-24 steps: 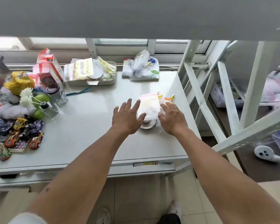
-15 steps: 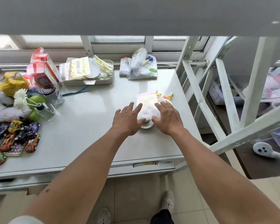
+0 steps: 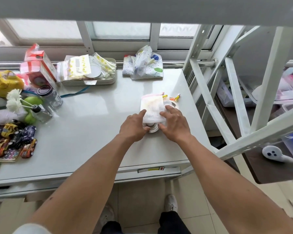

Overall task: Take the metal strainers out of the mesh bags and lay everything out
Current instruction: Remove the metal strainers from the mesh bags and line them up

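Note:
A white mesh bag (image 3: 152, 106) with a pink drawstring top lies on the white table (image 3: 85, 135), right of centre. A round metal strainer (image 3: 153, 129) pokes out from under the bag's near end. My left hand (image 3: 133, 126) touches the bag's left edge with its index finger, and its thumb rests by the strainer. My right hand (image 3: 174, 124) lies on the bag's right side, fingers spread over it. More mesh and orange-yellow drawstring ends (image 3: 174, 98) show behind the bag on the right.
A tray of zip bags (image 3: 89, 71) and a dotted plastic bag (image 3: 145, 66) sit at the back. Jars (image 3: 49, 97), green apples, toy cars (image 3: 15, 139) and packets crowd the left. A white metal rack (image 3: 227, 102) stands just right of the table.
Both hands have closed in on the bag. My left hand moved right, from flat on the table to the bag's left edge and the strainer. My right hand shifted onto the bag.

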